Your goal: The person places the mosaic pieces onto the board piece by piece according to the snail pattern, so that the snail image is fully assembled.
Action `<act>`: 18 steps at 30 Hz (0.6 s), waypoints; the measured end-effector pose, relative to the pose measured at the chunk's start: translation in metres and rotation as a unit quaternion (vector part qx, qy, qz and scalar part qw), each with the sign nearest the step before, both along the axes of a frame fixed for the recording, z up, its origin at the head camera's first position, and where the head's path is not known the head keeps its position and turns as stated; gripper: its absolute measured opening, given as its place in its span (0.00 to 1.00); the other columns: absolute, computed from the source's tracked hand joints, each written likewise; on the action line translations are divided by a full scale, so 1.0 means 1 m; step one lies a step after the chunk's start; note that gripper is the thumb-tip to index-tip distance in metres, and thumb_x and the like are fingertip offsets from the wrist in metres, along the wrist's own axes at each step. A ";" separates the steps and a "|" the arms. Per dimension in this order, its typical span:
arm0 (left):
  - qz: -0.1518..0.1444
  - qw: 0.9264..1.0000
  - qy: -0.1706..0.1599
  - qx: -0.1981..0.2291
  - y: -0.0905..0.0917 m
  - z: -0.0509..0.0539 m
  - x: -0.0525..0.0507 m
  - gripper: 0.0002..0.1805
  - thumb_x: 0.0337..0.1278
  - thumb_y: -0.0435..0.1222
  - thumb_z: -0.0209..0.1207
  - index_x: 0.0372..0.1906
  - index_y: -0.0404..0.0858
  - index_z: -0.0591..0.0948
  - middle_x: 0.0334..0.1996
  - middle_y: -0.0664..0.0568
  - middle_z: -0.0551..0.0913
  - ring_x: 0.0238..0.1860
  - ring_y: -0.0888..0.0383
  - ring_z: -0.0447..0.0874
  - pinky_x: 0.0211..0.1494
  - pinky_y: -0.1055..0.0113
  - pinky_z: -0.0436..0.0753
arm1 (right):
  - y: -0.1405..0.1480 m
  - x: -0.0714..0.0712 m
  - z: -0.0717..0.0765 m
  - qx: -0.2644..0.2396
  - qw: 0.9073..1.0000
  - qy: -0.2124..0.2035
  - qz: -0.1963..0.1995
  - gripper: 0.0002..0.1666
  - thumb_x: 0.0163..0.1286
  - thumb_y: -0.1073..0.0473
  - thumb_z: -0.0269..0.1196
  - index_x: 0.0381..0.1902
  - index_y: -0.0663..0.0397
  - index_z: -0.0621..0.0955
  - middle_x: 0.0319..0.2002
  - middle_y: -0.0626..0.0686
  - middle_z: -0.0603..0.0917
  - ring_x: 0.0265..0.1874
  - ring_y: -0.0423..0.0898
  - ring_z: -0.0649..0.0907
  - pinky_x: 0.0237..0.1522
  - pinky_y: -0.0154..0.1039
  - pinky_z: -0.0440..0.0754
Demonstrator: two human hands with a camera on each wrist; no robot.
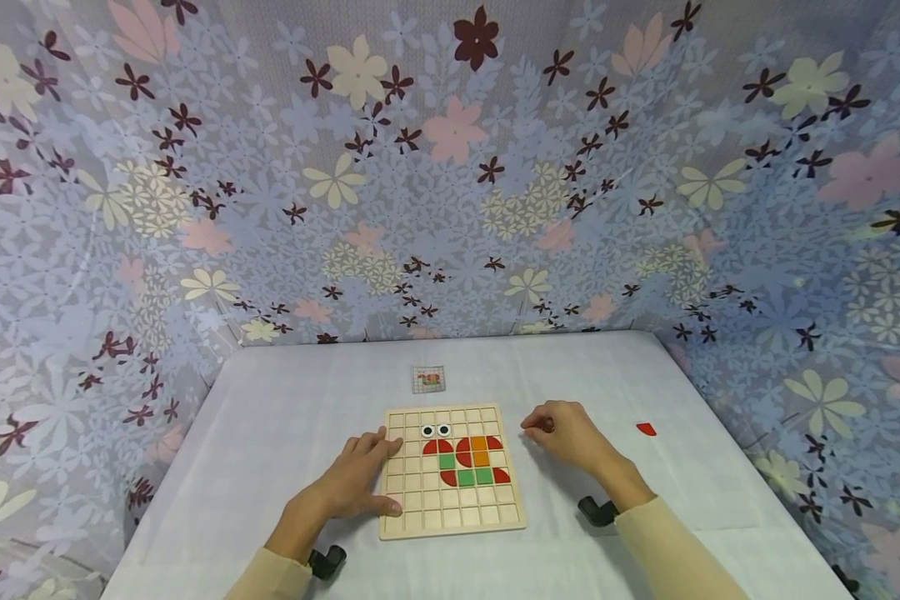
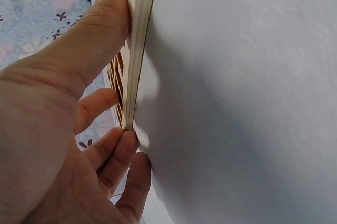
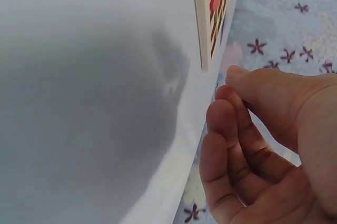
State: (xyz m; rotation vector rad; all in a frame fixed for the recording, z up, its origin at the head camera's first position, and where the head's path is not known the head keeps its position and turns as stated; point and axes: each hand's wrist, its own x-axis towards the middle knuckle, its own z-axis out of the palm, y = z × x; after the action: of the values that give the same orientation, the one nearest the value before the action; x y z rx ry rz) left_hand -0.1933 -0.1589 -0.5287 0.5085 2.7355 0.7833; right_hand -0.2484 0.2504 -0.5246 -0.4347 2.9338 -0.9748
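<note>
A wooden grid board [image 1: 450, 521] lies on the table in the head view, with red, green and orange flat pieces in its cells. Two round eye pieces [image 1: 436, 431] sit in its upper part. My left hand [image 1: 352, 479] rests on the board's left edge; its thumb [image 2: 89, 29] lies on top and some fingertips touch the side in the left wrist view. To the right of the board, apart from it, my right hand [image 1: 570, 433] hovers with loosely curled fingers. Thumb and index tips are close together, and no piece shows between them in the right wrist view.
One red rounded piece [image 1: 647, 429] lies on the table to the right of my right hand. Behind the board is a small picture card [image 1: 428, 379] with a coloured grid pattern. The white-covered table [image 1: 292, 375] meets a flowered cloth [image 1: 450, 208] at the back and sides.
</note>
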 end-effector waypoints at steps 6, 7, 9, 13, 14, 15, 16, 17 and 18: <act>-0.001 1.000 0.000 0.006 0.000 0.000 0.000 0.62 0.49 0.51 0.91 0.89 0.41 0.73 0.93 0.34 0.63 0.86 0.33 0.67 0.90 0.32 0.72 | 0.026 0.002 0.003 0.005 1.000 0.007 -0.026 0.07 0.78 0.65 0.76 0.49 0.52 0.97 0.46 0.49 0.96 0.42 0.41 0.88 0.44 0.37 0.87; -0.001 1.000 0.000 0.005 0.000 0.000 0.000 0.62 0.50 0.51 0.91 0.89 0.42 0.73 0.93 0.34 0.63 0.86 0.34 0.67 0.90 0.32 0.72 | 0.030 0.002 0.003 0.007 1.000 0.010 -0.029 0.07 0.79 0.65 0.75 0.49 0.52 0.97 0.46 0.48 0.96 0.41 0.41 0.87 0.44 0.37 0.86; -0.002 1.000 -0.001 0.005 -0.001 0.000 0.000 0.62 0.50 0.51 0.91 0.89 0.42 0.73 0.93 0.34 0.62 0.86 0.34 0.67 0.90 0.32 0.73 | 0.039 0.002 0.003 0.011 0.999 0.022 -0.033 0.07 0.78 0.65 0.76 0.49 0.53 0.97 0.44 0.48 0.96 0.40 0.41 0.87 0.43 0.36 0.85; -0.002 1.000 -0.004 0.003 -0.001 0.001 0.001 0.62 0.51 0.51 0.90 0.90 0.43 0.73 0.94 0.35 0.62 0.86 0.34 0.67 0.90 0.33 0.73 | 0.055 0.004 0.003 0.018 0.997 0.054 -0.041 0.05 0.78 0.64 0.77 0.48 0.53 0.97 0.41 0.48 0.95 0.39 0.41 0.87 0.42 0.36 0.84; -0.002 1.000 -0.004 0.002 -0.001 0.001 0.001 0.62 0.51 0.51 0.90 0.90 0.43 0.73 0.94 0.35 0.62 0.86 0.34 0.67 0.90 0.33 0.73 | 0.059 0.005 0.003 0.019 0.997 0.063 -0.042 0.05 0.78 0.64 0.77 0.48 0.53 0.97 0.41 0.48 0.95 0.39 0.42 0.88 0.41 0.36 0.84; -0.001 1.000 -0.005 0.002 -0.001 0.001 0.001 0.62 0.51 0.51 0.90 0.90 0.43 0.72 0.94 0.35 0.61 0.86 0.34 0.66 0.90 0.33 0.73 | 0.063 0.006 0.003 0.020 0.996 0.070 -0.046 0.05 0.78 0.64 0.77 0.48 0.53 0.97 0.41 0.48 0.94 0.40 0.43 0.89 0.42 0.37 0.85; -0.001 1.000 -0.006 0.003 -0.001 0.001 0.001 0.62 0.51 0.51 0.90 0.90 0.43 0.72 0.94 0.36 0.61 0.86 0.35 0.66 0.90 0.33 0.73 | 0.067 0.007 0.003 0.020 0.996 0.077 -0.047 0.05 0.78 0.64 0.78 0.48 0.53 0.97 0.41 0.50 0.94 0.40 0.45 0.89 0.42 0.38 0.85; -0.001 1.000 -0.007 0.003 -0.001 0.001 0.001 0.62 0.51 0.52 0.90 0.90 0.43 0.72 0.94 0.36 0.61 0.86 0.35 0.66 0.90 0.33 0.73 | 0.071 0.008 0.002 0.020 0.995 0.081 -0.050 0.06 0.78 0.64 0.78 0.49 0.54 0.97 0.42 0.51 0.95 0.41 0.47 0.90 0.43 0.41 0.86; 0.000 1.000 -0.007 0.004 -0.001 0.001 0.001 0.62 0.51 0.51 0.90 0.90 0.43 0.73 0.94 0.36 0.61 0.86 0.34 0.66 0.90 0.32 0.73 | 0.076 0.009 0.002 0.019 0.995 0.082 -0.052 0.06 0.78 0.64 0.78 0.50 0.54 0.97 0.44 0.53 0.95 0.43 0.50 0.91 0.44 0.43 0.87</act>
State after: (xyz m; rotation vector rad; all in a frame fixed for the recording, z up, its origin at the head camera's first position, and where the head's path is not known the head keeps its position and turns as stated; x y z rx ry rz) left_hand -0.1925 -0.1596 -0.5275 0.5033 2.7210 0.7940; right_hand -0.2394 0.3259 -0.5228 -0.3812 3.1461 -0.9329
